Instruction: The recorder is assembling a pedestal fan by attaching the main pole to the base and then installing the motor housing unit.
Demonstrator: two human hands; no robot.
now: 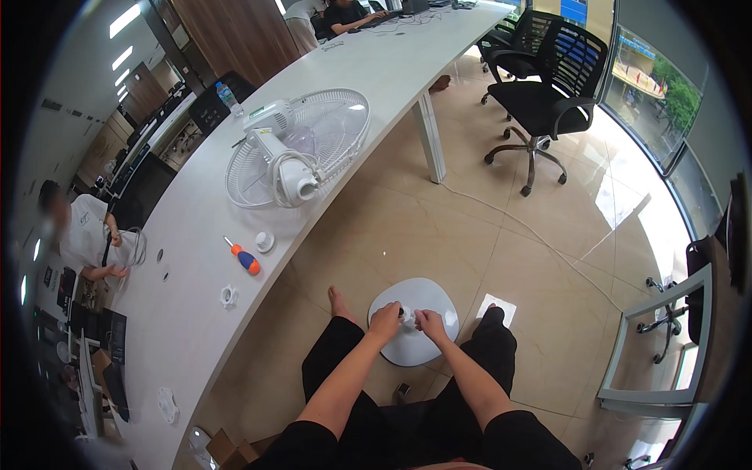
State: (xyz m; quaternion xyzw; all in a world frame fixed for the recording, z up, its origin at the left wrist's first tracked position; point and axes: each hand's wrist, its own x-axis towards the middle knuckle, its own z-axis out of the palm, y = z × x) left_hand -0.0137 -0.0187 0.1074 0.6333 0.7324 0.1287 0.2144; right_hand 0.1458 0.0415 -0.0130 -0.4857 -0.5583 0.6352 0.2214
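Observation:
A rounded white fan base [403,354] stands on the floor between my feet, and both hands are over its middle. My left hand [384,323] is closed, with a small dark bit showing at its fingertips. My right hand [431,325] has its fingers pinched together close by, at a short white stub [410,319] at the base's centre. What either hand holds is too small and too covered to make out. On the table to my left lies a white fan head [298,149] with its cage and bundled cord.
Along my left runs a long white table [188,345] bearing an orange-blue screwdriver [245,258], a white cap [265,242] and a white ring-shaped part [228,296]. A white paper [499,310] lies by my right foot. Black office chairs [540,102] stand ahead right; people are further off.

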